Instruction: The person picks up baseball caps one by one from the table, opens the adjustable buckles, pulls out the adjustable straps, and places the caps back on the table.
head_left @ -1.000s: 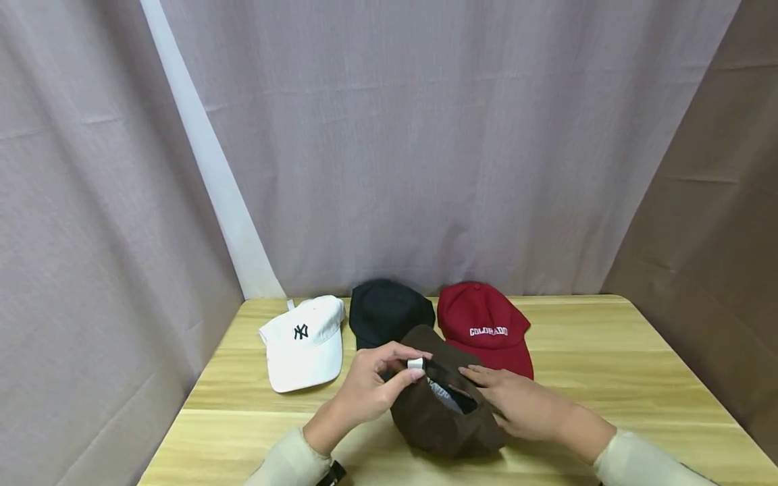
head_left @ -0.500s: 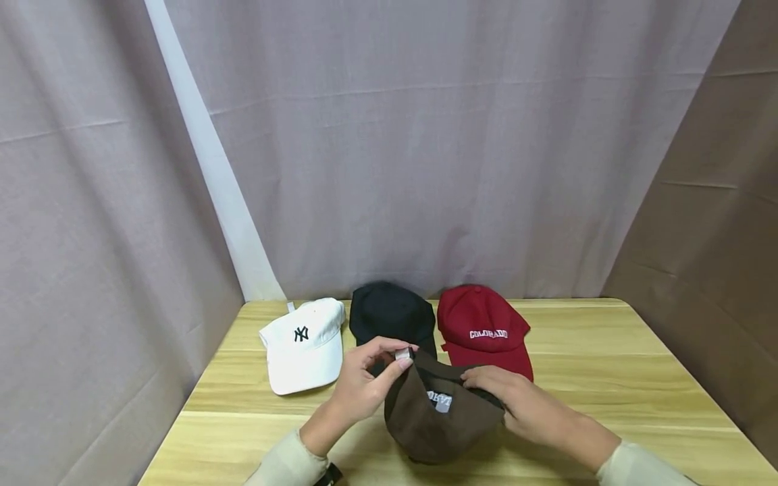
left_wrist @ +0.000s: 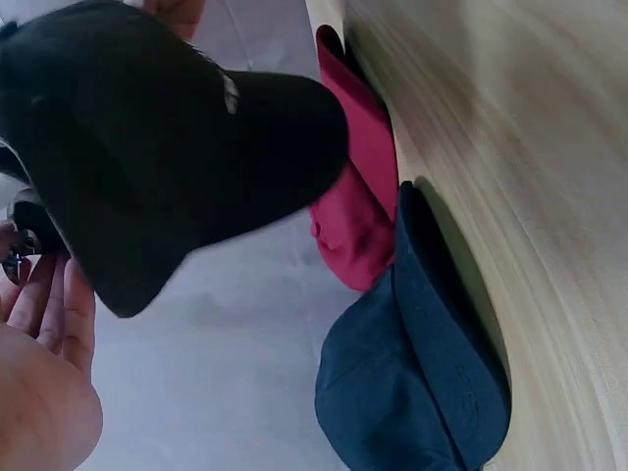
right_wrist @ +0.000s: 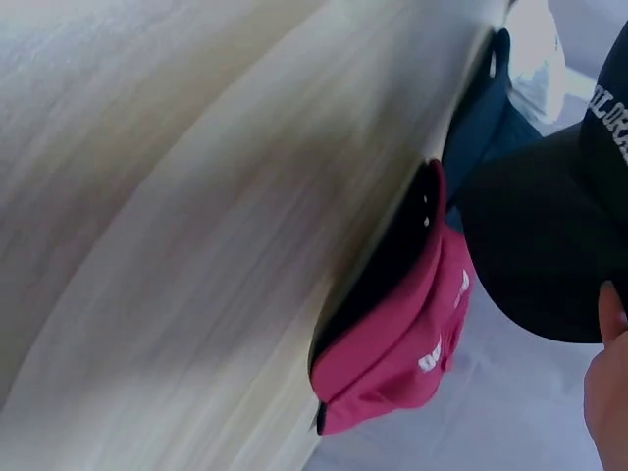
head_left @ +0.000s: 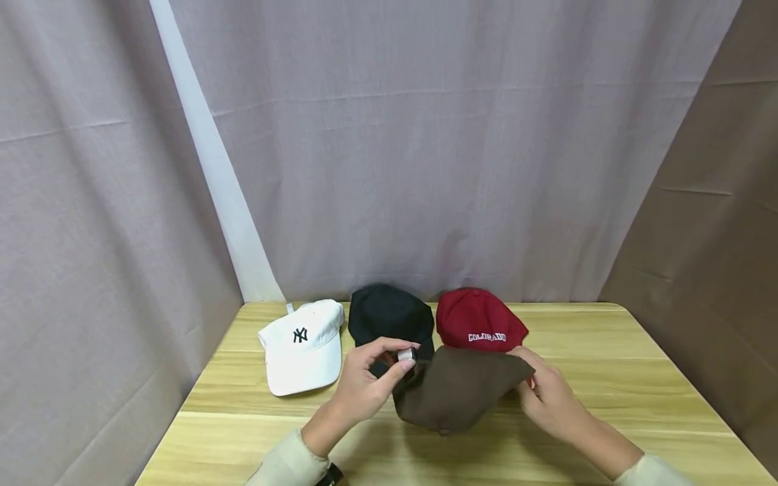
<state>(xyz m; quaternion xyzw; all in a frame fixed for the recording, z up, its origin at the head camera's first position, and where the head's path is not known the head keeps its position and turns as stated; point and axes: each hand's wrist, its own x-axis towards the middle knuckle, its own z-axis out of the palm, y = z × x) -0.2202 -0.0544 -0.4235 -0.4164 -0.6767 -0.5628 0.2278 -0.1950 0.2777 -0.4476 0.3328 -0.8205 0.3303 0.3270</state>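
Note:
A brown cap (head_left: 464, 391) is held up above the table between both hands, looking nearly black in the left wrist view. My left hand (head_left: 365, 381) pinches the end of its back strap, where a small pale tag (head_left: 406, 354) shows between thumb and index finger. On the cap's other side, my right hand (head_left: 554, 401) grips the edge by the brim; the right wrist view shows a fingertip (right_wrist: 612, 306) on the brim (right_wrist: 540, 245). Part of the white lettering (right_wrist: 613, 118) on its front appears there. The cap's inside is hidden from the head view.
Behind the hands, a white cap (head_left: 304, 347), a black cap (head_left: 389, 317) and a red cap (head_left: 477, 317) lie in a row on the wooden table (head_left: 608, 364). The brown cap partly covers the red and black ones. A grey curtain (head_left: 425, 169) hangs behind.
The brown cap has been lifted and turned, so its crown now faces the head camera rather than its back opening. My right hand has shifted right with its edge; my left keeps the strap.

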